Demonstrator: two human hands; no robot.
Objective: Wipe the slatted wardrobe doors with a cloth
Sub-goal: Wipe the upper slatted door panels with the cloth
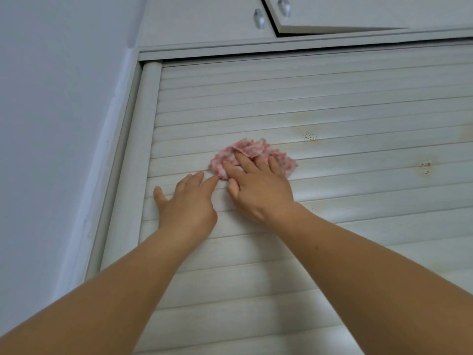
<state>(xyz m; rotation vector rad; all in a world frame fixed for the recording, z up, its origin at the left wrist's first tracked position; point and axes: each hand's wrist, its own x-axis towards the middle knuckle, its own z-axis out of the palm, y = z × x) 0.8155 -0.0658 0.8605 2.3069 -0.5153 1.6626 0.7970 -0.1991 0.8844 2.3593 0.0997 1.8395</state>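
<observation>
Cloth (256, 152) half hidden under flat right hand (258, 188); left hand (188, 203) spread on slatted door (332, 103).

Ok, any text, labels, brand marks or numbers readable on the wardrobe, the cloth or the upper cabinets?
None: no text shows anywhere.
Slatted door: only brownish speckled stains, no lettering.
Cloth: pink and white zigzag pattern, no label in view.
Upper cabinet handles: plain metal, unmarked.

Cloth (252, 156) partly under right hand (258, 193); door (332, 98) cropped right.
</observation>
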